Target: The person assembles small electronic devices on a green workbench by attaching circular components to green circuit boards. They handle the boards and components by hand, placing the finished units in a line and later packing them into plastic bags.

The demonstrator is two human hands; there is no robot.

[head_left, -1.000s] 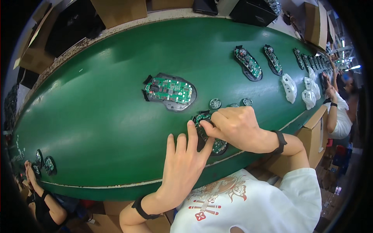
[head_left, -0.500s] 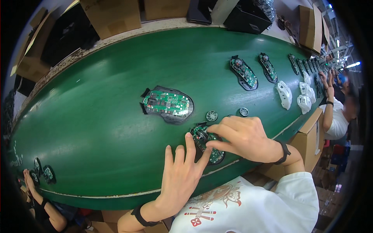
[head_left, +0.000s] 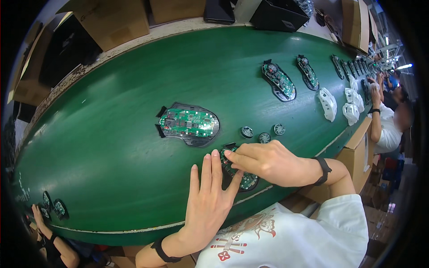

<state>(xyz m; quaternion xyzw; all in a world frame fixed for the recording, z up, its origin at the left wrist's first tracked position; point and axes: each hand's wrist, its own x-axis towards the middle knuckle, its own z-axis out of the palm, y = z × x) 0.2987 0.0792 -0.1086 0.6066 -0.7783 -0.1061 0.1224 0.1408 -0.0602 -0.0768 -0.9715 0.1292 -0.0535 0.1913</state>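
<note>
Near the front edge of the green work surface lies a mouse base with a green circuit board point(head_left: 248, 180), partly hidden by both hands. My left hand point(head_left: 206, 196) rests along its left side, fingers stretched out flat and thumb against the base. My right hand point(head_left: 268, 164) is closed, its fingertips pressed together at the board's far end; whatever lies under them is hidden. Just beyond the right hand are three small spoked silver wheels, a left one point(head_left: 246, 131), a middle one point(head_left: 264, 137) and a right one point(head_left: 279, 129). Another mouse base with a board point(head_left: 190, 124) lies farther left.
Two more mouse bases, a nearer one point(head_left: 279, 80) and a farther one point(head_left: 308, 73), lie at the far right beside white plastic shells point(head_left: 328, 104). A row of bases continues beyond. Cardboard boxes point(head_left: 111, 22) line the back. Co-workers' hands show at far left point(head_left: 41, 222) and far right point(head_left: 375, 96).
My right fingertips have closed together and moved slightly left over the board, covering the dark wheel-like part seen between them before. The middle silver wheel now shows fully. The view has shifted slightly.
</note>
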